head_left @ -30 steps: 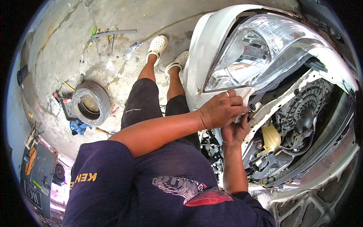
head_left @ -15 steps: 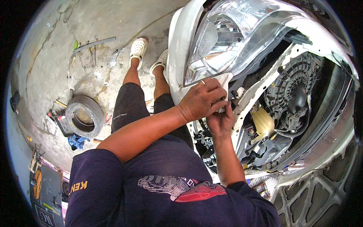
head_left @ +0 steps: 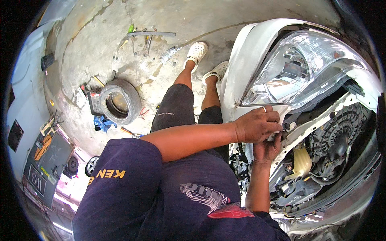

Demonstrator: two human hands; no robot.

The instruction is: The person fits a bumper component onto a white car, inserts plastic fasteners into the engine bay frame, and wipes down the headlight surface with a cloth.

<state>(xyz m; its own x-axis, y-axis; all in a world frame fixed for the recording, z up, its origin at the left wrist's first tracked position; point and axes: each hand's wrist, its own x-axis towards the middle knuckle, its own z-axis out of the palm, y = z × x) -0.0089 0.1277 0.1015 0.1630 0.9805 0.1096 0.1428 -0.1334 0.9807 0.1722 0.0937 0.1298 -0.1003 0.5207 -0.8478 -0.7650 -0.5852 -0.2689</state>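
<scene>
My left hand [head_left: 257, 125], with a ring on one finger, reaches across to the white body panel [head_left: 237, 94] just below the headlight [head_left: 289, 72]. Its fingers are curled and closed at the panel's inner corner. Tucked right under it, my right hand [head_left: 266, 149] has its thumb and fingers pinched close to the left fingertips. Whatever lies between the two hands is small and mostly covered, so I cannot make it out. The clear headlight sits in its opening beside the hands.
The open engine bay shows a round black fan [head_left: 339, 136] and a yellowish plastic bottle [head_left: 301, 162]. On the concrete floor lie a tyre [head_left: 134, 102], a blue cloth [head_left: 103, 123] and a grey strip [head_left: 155, 34] with hand tools. A dark cabinet [head_left: 44, 172] stands far left.
The whole view has swung, so the car, floor things and my arms appear farther right. Both hands stay together at the same panel corner, fingers still closed.
</scene>
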